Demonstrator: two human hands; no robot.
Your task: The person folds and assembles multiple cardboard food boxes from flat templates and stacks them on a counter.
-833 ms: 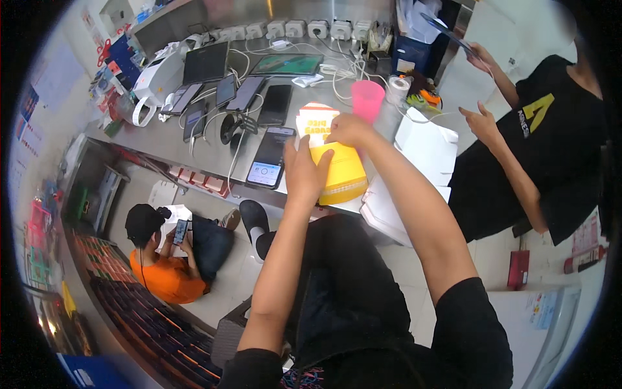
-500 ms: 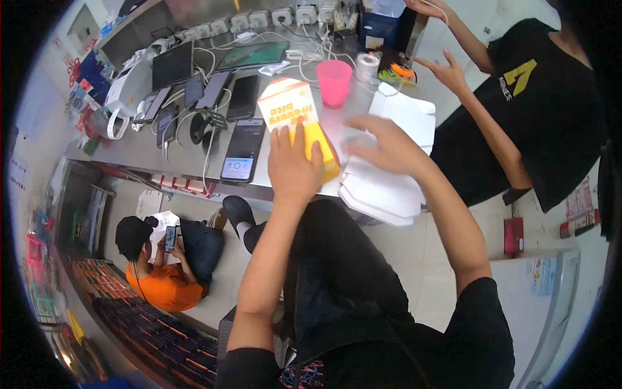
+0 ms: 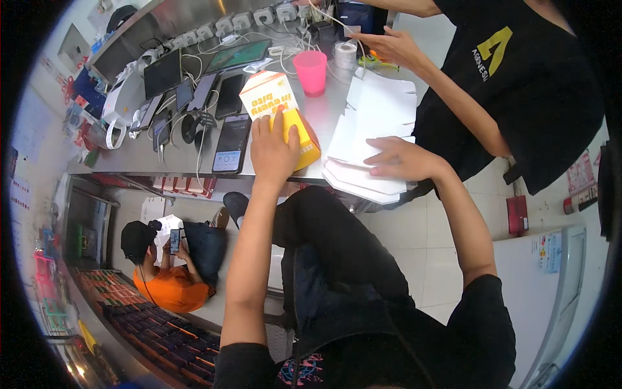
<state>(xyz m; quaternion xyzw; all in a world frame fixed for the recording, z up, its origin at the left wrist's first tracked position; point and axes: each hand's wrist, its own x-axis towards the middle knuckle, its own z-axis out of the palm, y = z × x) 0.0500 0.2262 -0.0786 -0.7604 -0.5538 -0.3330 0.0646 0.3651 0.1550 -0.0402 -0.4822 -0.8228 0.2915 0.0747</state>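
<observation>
My left hand (image 3: 275, 153) lies over a yellow and white cardboard food box (image 3: 304, 133) at the table's near edge. Its fingers press on the printed surface, with the thumb on the yellow part, and the box's white flap stands up beyond them. To the right, my right hand (image 3: 405, 159) is open, its fingers stretched over a stack of flat white cardboard blanks (image 3: 372, 110). The fingertips appear to touch the top blank. This stack sticks out over the table's front edge.
A pink cup (image 3: 311, 72) and a tape roll (image 3: 345, 55) stand behind. Several phones (image 3: 231, 144) and cables cover the left of the metal table (image 3: 142, 152). A co-worker's hand (image 3: 389, 47) reaches in from the right. Someone in orange (image 3: 172, 285) sits low left, holding a phone.
My right hand has moved from beside the box, rightward and down onto the white blanks. My left hand stays on the box. The co-worker's hands have come lower and further left over the table.
</observation>
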